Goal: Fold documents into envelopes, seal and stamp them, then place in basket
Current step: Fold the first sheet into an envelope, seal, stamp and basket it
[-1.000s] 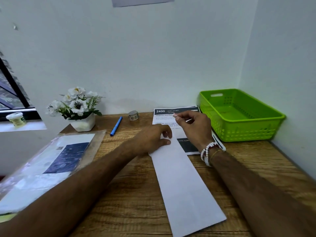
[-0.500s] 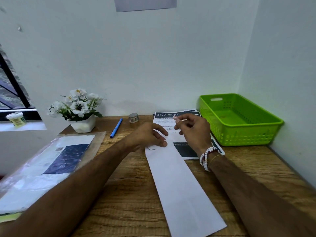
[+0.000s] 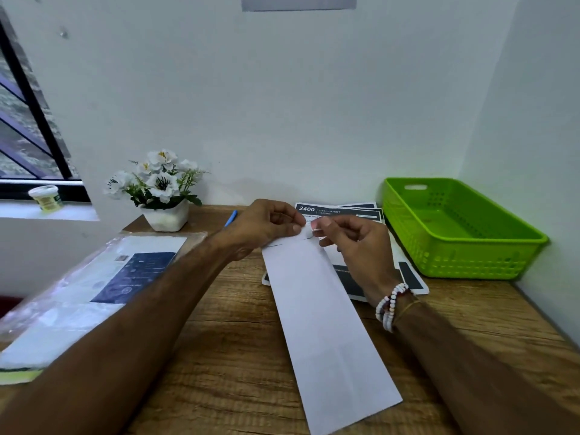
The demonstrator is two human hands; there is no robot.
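A long white envelope point(image 3: 323, 312) lies lengthwise on the wooden desk point(image 3: 219, 356), its far end under my hands. My left hand point(image 3: 266, 226) and my right hand point(image 3: 351, 243) meet just above that far end. Between them they pinch a small pale strip point(image 3: 307, 232) with thumbs and forefingers; I cannot tell whether it is tape or a sticker. Printed documents point(image 3: 339, 209) with dark headers lie beneath and beyond the envelope. An empty green basket point(image 3: 405, 221) stands at the right, against the wall.
A potted white flower point(image 3: 163, 189) stands at the back left, with a blue pen point(image 3: 231, 217) beside it. A plastic sleeve of papers point(image 3: 94, 277) covers the desk's left side. A small jar point(image 3: 45, 197) sits on the window sill. Walls close in behind and to the right.
My left hand has lifted off the envelope's far end and joined my right hand at the small strip. The camera has tilted slightly, and the metal roll is now hidden behind my left hand.
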